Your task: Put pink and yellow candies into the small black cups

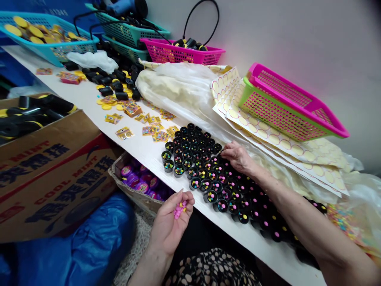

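Observation:
My left hand (171,222) is held palm up below the table edge, fingers cupped around several small pink candies (180,209). My right hand (238,157) reaches across a dense block of small black round cups (205,167) on the white table (143,149). Its fingertips are pinched at a cup near the block's far side; what they hold is hidden. Many cups hold coloured candies, while those at the back look empty.
Sticker sheets (268,135) and a green-and-pink basket stack (285,107) lie right of the cups. Small yellow packets (149,129), black caps (119,85), and blue (44,43), teal and pink (181,53) baskets sit farther back. A cardboard box (50,174) stands at left.

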Tool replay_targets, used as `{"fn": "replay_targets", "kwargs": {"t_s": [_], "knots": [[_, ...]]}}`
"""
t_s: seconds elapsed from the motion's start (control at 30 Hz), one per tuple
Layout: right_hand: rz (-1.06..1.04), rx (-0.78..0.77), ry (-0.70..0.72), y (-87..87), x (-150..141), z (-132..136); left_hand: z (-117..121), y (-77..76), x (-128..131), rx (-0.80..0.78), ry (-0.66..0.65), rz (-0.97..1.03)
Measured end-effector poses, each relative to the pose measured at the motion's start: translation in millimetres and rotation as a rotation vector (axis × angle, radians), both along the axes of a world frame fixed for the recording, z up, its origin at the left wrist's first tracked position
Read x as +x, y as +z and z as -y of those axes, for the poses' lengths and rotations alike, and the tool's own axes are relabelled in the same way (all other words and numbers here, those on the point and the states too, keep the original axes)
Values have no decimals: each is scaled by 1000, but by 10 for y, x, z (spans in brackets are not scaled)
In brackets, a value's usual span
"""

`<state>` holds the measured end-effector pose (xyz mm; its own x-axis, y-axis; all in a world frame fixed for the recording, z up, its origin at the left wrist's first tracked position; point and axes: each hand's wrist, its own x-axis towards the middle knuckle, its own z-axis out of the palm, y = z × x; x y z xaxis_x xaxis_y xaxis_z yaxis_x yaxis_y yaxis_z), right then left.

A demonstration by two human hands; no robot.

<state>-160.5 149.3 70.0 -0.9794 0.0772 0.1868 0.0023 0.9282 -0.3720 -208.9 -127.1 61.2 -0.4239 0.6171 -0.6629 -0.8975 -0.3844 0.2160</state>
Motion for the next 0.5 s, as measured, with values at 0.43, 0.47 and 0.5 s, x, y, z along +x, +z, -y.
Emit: {"fn": "replay_targets", "kwargs": {"t_s": [0.43, 0.47, 0.5], "knots": [[-16, -14, -7, -16, 8, 26, -3, 37, 47, 40, -17, -11], [-10, -1, -1, -3, 10, 30, -4, 37, 49, 37, -13, -12], [4, 20, 11, 20, 9, 44, -4, 37, 51, 34, -10, -14]]}}
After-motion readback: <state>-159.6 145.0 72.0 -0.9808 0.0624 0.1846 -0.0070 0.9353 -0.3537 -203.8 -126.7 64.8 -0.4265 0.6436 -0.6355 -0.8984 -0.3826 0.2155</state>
